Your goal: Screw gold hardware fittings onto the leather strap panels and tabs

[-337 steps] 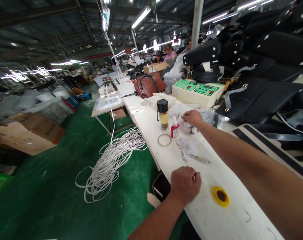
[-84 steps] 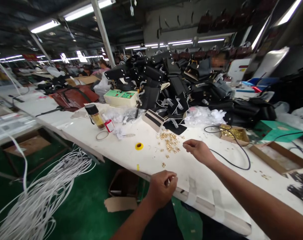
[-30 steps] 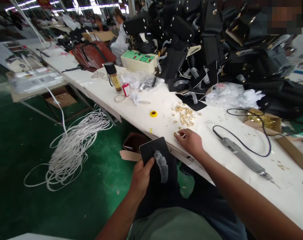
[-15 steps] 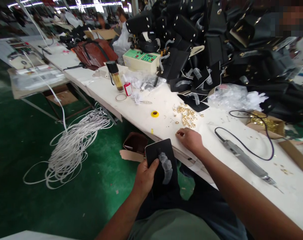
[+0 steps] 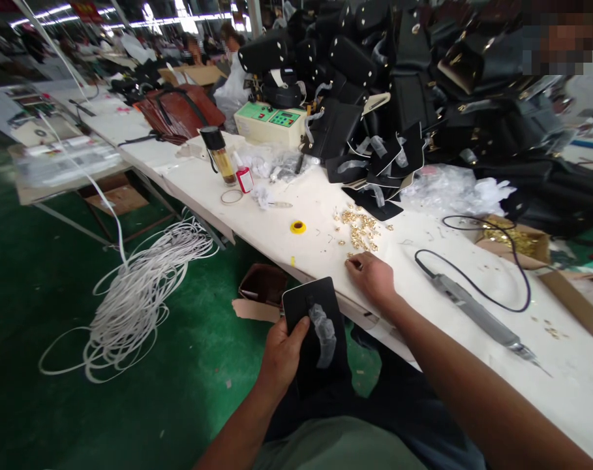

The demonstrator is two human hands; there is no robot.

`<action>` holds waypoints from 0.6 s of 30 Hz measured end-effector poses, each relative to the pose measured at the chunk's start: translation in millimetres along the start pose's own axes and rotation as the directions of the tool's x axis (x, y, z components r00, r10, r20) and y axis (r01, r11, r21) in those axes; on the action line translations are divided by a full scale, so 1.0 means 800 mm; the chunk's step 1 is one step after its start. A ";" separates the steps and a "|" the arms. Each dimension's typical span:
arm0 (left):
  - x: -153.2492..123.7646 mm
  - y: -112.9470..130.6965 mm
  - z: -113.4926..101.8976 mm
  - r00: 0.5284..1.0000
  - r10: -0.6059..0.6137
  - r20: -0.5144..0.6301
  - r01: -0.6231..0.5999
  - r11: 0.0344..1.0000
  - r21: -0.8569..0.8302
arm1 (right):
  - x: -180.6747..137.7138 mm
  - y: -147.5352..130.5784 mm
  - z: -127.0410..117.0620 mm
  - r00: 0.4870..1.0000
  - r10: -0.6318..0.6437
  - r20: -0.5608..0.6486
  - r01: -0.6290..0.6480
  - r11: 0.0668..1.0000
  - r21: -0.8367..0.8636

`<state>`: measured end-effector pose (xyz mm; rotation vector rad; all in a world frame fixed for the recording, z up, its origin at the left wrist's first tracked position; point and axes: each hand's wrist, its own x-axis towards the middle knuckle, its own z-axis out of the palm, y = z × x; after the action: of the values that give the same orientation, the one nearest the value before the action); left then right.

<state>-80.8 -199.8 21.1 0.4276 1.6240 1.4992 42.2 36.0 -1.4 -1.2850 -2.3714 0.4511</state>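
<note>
My left hand (image 5: 282,349) grips a black leather panel (image 5: 320,294) by its left edge, thumb on top. A strip of clear plastic wrap (image 5: 324,336) covers a raised part on the panel's face. The panel is held tilted over my lap, just off the table's front edge. My right hand (image 5: 372,277) rests on the white table (image 5: 271,251), thumb and fingers pinched together. Its fingertips are beside a loose heap of small gold metal fittings (image 5: 359,228); what they hold, if anything, is too small to name.
A grey electric screwdriver (image 5: 477,313) with a black cord lies at the right. Behind it is a cardboard box of gold parts (image 5: 514,238). A yellow ring (image 5: 298,227), a red bottle (image 5: 244,177) and piled black bags (image 5: 408,85) occupy the table. White cable (image 5: 139,294) lies coiled on the floor.
The view has shifted slightly, so the table's contents sit a little further left. My right hand stays pinched by the gold fittings. My left hand keeps its hold on the panel.
</note>
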 end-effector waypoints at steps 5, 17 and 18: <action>0.003 0.005 0.008 1.000 -0.004 0.031 0.005 0.999 -0.037 | 0.043 0.026 -0.005 0.998 0.056 -0.028 -0.054 0.997 0.048; 0.042 0.042 0.070 0.985 -0.024 0.171 0.072 0.956 -0.284 | -0.049 0.039 -0.069 0.945 0.230 0.235 -0.328 0.681 0.654; 0.048 0.045 0.084 0.982 -0.029 0.185 0.087 0.945 -0.314 | -0.068 0.035 -0.081 0.926 0.192 0.325 -0.375 0.573 0.729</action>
<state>-61.7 -120.6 47.2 0.3174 1.2156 1.5973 121.1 10.7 31.0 -1.1830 -1.6916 1.6007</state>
